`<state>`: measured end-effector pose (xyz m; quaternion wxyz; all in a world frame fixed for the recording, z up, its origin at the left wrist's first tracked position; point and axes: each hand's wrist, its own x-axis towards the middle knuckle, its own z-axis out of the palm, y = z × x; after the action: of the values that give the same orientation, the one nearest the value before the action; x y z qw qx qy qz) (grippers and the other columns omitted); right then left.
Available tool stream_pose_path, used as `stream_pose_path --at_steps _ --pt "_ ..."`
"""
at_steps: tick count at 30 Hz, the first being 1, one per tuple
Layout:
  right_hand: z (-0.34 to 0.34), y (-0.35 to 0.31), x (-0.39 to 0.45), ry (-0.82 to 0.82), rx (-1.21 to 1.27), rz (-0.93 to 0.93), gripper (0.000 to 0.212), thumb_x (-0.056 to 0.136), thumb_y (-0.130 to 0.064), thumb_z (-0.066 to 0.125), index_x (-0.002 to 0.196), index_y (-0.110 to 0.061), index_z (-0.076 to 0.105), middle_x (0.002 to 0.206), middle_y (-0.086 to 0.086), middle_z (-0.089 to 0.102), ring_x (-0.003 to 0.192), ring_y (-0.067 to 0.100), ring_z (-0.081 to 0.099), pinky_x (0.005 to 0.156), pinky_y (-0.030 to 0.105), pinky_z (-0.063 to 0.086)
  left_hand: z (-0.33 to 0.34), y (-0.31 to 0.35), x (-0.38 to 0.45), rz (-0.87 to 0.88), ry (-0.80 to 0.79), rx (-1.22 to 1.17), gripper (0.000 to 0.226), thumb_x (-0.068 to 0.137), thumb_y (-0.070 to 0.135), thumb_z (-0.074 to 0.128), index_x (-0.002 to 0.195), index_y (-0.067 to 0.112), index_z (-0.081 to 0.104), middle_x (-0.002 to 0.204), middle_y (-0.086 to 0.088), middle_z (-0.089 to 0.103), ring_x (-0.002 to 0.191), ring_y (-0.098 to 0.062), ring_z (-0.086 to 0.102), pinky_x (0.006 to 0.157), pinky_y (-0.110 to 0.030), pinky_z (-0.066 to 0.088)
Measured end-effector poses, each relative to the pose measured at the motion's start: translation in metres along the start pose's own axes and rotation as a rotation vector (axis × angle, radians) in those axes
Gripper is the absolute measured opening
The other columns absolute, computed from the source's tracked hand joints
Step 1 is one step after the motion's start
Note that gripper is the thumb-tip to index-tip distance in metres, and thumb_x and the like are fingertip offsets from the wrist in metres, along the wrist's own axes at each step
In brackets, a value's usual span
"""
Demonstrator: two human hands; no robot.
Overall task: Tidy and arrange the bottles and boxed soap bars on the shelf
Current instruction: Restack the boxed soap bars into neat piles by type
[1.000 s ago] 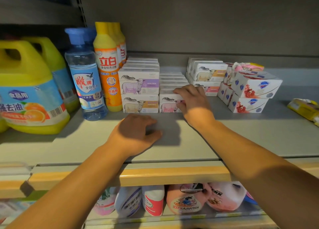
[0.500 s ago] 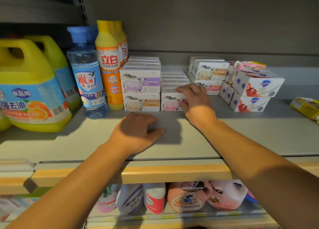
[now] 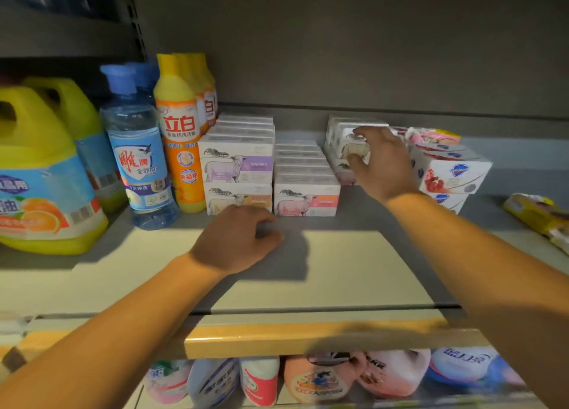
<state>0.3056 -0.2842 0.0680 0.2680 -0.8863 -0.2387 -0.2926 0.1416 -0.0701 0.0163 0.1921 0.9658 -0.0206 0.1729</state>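
My right hand [image 3: 383,162] reaches to the back of the shelf [image 3: 338,270] and closes on the top sheep soap box [image 3: 354,148] of the right-hand stack, fingers over its top and thumb on its front. My left hand [image 3: 237,239] rests on the shelf with curled fingers and holds nothing, just in front of the tan sheep box [image 3: 238,200]. A purple sheep box [image 3: 237,165] lies on the tan one. A row of pink sheep boxes [image 3: 308,202] stands beside them. To the left stand a blue bottle [image 3: 138,162] and an orange bottle [image 3: 180,137].
Yellow jugs [image 3: 37,174] fill the far left. White boxes with red print [image 3: 449,168] are stacked askew right of my right hand. A yellow packet [image 3: 538,214] lies at the right edge. Bottles [image 3: 320,378] stand on the lower shelf.
My right hand has left the front pink sheep box and moved back and right onto the top box of the right stack. My left hand has stayed in place.
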Motion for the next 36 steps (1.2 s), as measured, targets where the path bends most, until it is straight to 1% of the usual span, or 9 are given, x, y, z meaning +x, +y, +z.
stream_pose_path --at_steps 3,8,15,18,21,25,31,34,36 --pt "-0.002 0.015 0.023 -0.085 -0.194 -0.005 0.057 0.087 -0.023 0.065 0.140 -0.015 0.047 0.140 0.012 0.049 0.128 0.034 0.044 0.104 0.038 0.035 0.005 0.000 0.002 -0.003 0.065 -0.043 0.024 0.088 0.035 0.068 0.106 0.020 0.074 0.103 0.003 0.075 0.098 -0.018 0.067 0.083 -0.026 0.045" --pt "0.010 0.025 0.054 -0.277 -0.456 0.009 0.072 0.089 -0.033 0.063 0.151 -0.023 0.028 0.154 0.007 0.033 0.142 0.033 0.028 0.117 0.050 0.021 0.007 -0.006 0.004 -0.050 0.140 -0.148 0.012 0.087 0.031 0.070 0.096 0.024 0.075 0.085 0.011 0.074 0.081 -0.005 0.066 0.069 -0.003 0.036" --pt "0.022 0.028 0.062 -0.133 -0.534 -0.028 0.066 0.081 -0.031 0.074 0.137 -0.013 0.044 0.129 0.012 0.044 0.121 0.033 0.038 0.111 0.044 0.029 0.008 -0.007 0.006 -0.069 0.149 -0.174 0.011 0.088 0.034 0.067 0.090 0.026 0.074 0.082 0.012 0.072 0.079 -0.004 0.064 0.072 -0.016 0.042" --pt "0.018 0.026 0.060 -0.098 -0.485 -0.035 0.059 0.083 -0.036 0.073 0.130 -0.012 0.047 0.125 0.013 0.052 0.120 0.034 0.044 0.112 0.043 0.026 0.007 -0.008 0.006 -0.075 0.149 -0.197 0.011 0.088 0.034 0.067 0.091 0.026 0.074 0.084 0.013 0.073 0.080 -0.003 0.064 0.070 -0.011 0.039" --pt "0.003 0.015 0.051 -0.002 -0.351 -0.050 0.047 0.085 -0.036 0.070 0.122 -0.014 0.050 0.112 0.011 0.064 0.110 0.034 0.057 0.114 0.045 0.024 0.006 -0.007 0.005 -0.074 0.149 -0.201 0.010 0.088 0.034 0.067 0.090 0.027 0.073 0.084 0.011 0.072 0.081 -0.006 0.064 0.072 -0.018 0.041" --pt "-0.026 -0.015 0.032 0.085 -0.118 -0.141 0.052 0.084 -0.034 0.069 0.132 -0.018 0.055 0.117 0.008 0.064 0.105 0.030 0.056 0.096 0.039 0.041 0.003 -0.007 0.002 -0.083 0.163 -0.263 0.028 0.084 0.045 0.059 0.095 0.025 0.074 0.086 0.007 0.073 0.085 -0.012 0.065 0.075 -0.022 0.042" --pt "-0.039 -0.074 -0.031 -0.175 0.172 -0.023 0.056 0.074 -0.039 0.081 0.123 -0.040 0.053 0.117 0.000 0.064 0.107 0.020 0.058 0.094 0.031 0.046 -0.007 -0.003 -0.005 -0.077 0.237 -0.457 0.055 0.075 0.058 0.054 0.106 0.016 0.073 0.097 0.006 0.074 0.093 -0.007 0.068 0.082 -0.015 0.047" --pt "-0.028 -0.089 -0.058 -0.315 0.185 -0.079 0.054 0.070 -0.037 0.081 0.119 -0.037 0.057 0.116 -0.006 0.066 0.105 0.014 0.060 0.090 0.026 0.047 -0.016 -0.002 -0.008 -0.100 0.176 -0.797 0.047 0.077 0.048 0.061 0.107 0.013 0.072 0.101 -0.006 0.075 0.099 -0.021 0.069 0.093 -0.040 0.053" --pt "-0.020 -0.095 -0.068 -0.375 0.231 -0.083 0.055 0.071 -0.035 0.082 0.121 -0.032 0.061 0.118 -0.011 0.067 0.107 0.009 0.061 0.091 0.022 0.047 -0.021 -0.002 -0.010 -0.122 0.088 -0.921 0.037 0.081 0.038 0.061 0.104 0.011 0.072 0.101 -0.015 0.074 0.100 -0.032 0.068 0.092 -0.050 0.054"
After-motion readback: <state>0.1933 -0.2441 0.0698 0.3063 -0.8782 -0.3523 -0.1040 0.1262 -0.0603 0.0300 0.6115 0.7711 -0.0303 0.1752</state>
